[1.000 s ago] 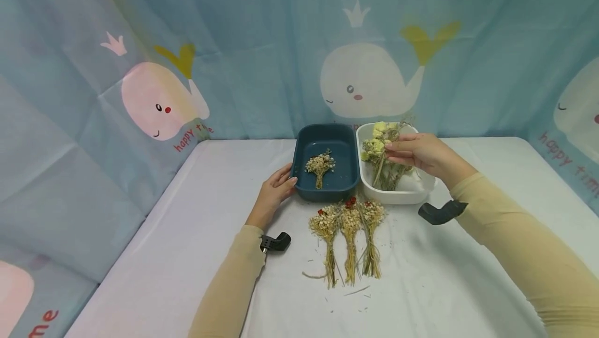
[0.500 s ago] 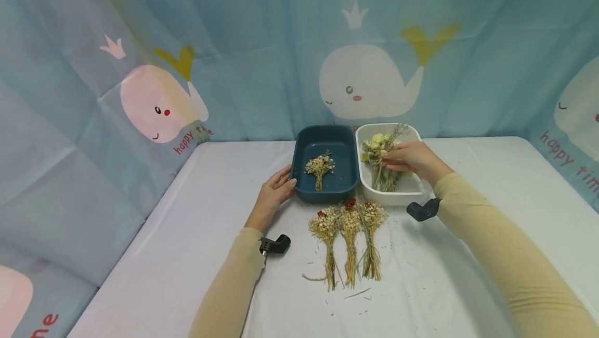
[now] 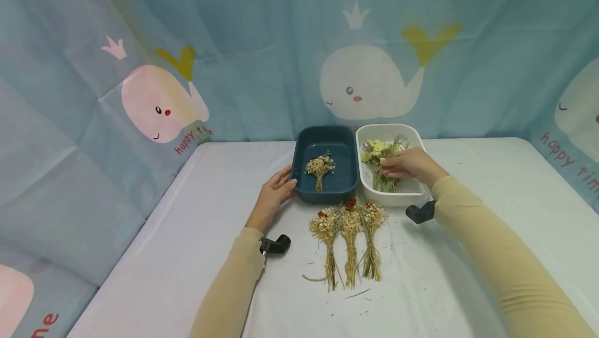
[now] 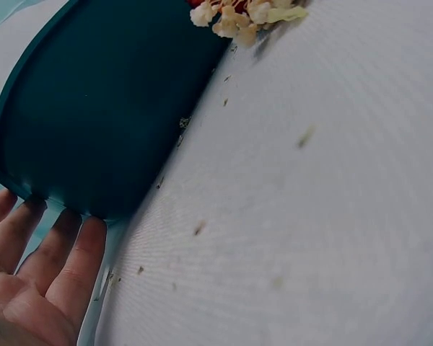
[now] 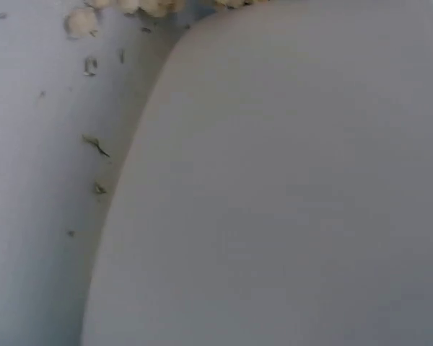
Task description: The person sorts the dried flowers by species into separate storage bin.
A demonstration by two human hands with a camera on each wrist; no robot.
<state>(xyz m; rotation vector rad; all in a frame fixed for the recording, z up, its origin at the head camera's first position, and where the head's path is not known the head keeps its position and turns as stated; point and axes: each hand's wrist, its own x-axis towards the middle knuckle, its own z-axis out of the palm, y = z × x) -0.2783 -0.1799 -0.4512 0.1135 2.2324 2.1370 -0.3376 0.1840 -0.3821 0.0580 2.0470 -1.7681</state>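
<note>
Inside the white tray (image 3: 398, 199), my right hand (image 3: 414, 165) pinches the stems of a bunch of dried yellow flowers (image 3: 380, 148). Some grey-green sprigs show behind its fingers, which partly cover the stems. The white tray's outer wall (image 5: 274, 180) fills most of the right wrist view, and the hand is out of sight there. My left hand (image 3: 271, 192) touches the left side of the dark blue tray (image 3: 347, 171). In the left wrist view the nearly straight fingers (image 4: 76, 270) rest against that tray's wall. A small dried bouquet (image 3: 320, 167) lies in the blue tray.
In front of the trays lie three dried bouquets: a left one (image 3: 326, 229), a middle one (image 3: 350, 229) and a right one (image 3: 373, 229), with red blooms among cream ones. Stem bits and a twine end (image 3: 313, 278) are on the white cloth (image 3: 224, 187). A whale-print curtain (image 3: 262, 57) hangs behind.
My right hand has moved down and slightly left, lowering the yellow flowers into the white tray. The left hand stays at the blue tray.
</note>
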